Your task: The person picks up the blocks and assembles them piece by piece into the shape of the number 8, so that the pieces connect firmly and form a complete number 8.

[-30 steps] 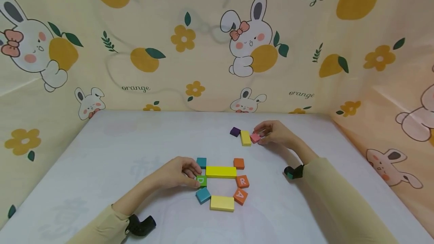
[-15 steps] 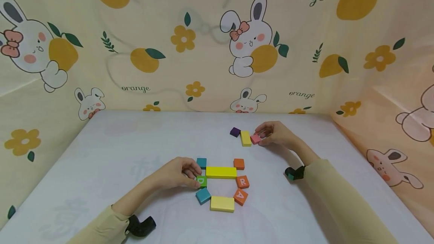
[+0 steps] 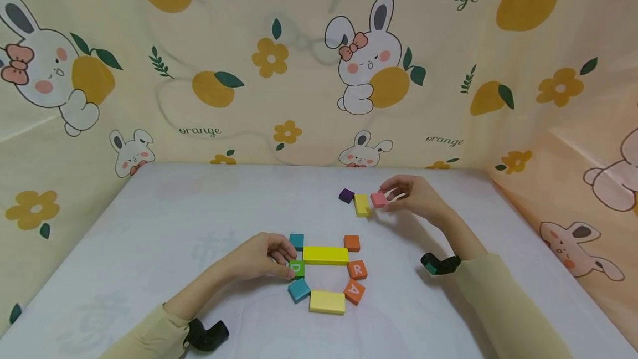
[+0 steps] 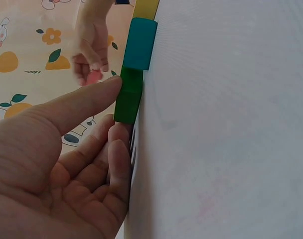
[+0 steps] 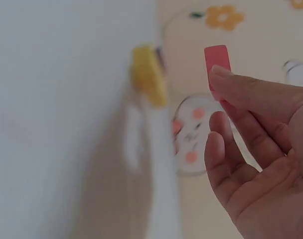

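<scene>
Pink block (image 3: 379, 199) held above white table (image 3: 269, 198), pinched by right hand (image 3: 416, 198) at one end, apparently leaving other end free; green block (image 3: 299, 266) between two teal blocks (image 3: 299, 291), pinched by left hand (image 3: 259, 256), likely for steadying

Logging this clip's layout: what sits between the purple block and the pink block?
A yellow rectangular block lies between the purple block and the pink block, as the head view shows.

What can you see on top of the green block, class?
The green block bears a white letter D. In the head view, the left hand covers one corner, which cannot be seen.
</scene>
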Demonstrator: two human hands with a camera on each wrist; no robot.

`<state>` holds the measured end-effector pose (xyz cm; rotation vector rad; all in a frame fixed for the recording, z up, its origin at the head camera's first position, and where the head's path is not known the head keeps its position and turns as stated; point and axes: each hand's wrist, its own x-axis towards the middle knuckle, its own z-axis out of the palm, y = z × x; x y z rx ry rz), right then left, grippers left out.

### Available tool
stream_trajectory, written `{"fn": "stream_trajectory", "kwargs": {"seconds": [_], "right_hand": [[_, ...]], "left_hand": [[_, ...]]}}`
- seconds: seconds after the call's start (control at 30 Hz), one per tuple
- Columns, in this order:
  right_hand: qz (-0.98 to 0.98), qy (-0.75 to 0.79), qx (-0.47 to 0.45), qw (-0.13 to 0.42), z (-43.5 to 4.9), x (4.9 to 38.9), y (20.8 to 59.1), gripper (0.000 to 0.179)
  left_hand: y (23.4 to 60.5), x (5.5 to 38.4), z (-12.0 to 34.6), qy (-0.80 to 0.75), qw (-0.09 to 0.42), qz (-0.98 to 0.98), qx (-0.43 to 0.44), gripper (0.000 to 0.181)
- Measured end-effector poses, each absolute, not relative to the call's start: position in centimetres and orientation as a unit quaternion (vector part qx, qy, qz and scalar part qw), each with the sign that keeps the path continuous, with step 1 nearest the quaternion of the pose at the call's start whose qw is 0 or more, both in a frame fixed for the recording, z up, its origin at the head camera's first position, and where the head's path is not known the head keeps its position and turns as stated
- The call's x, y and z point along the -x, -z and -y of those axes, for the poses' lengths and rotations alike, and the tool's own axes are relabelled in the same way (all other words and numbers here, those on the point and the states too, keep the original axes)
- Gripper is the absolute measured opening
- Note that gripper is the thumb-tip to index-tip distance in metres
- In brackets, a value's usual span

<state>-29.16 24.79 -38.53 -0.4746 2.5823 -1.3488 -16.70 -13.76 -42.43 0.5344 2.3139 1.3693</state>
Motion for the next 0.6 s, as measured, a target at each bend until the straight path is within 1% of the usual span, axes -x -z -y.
{"fn": "stream_trajectory", "kwargs": {"seconds": [0.13,0.23,0.4,0.6], "right_hand": [[-0.858,0.466,0.193,0.093,-23.1,27.9,37.8,0.043],[-0.856,0.457,0.22,0.104,-21.5,27.5,38.0,0.042],[-0.855,0.434,0.254,0.13,-19.5,27.3,39.0,0.036],[-0.863,0.404,0.27,0.139,-18.6,27.5,40.0,0.032]], "left_hand": [[42.4,16.6,13.8,-0.493,0.198,-0.826,-0.189,0.034],[42.4,16.6,13.9,-0.494,0.197,-0.825,-0.189,0.034],[42.4,16.6,14.0,-0.496,0.198,-0.823,-0.195,0.034],[42.4,16.6,13.9,-0.493,0.199,-0.824,-0.197,0.033]]}}
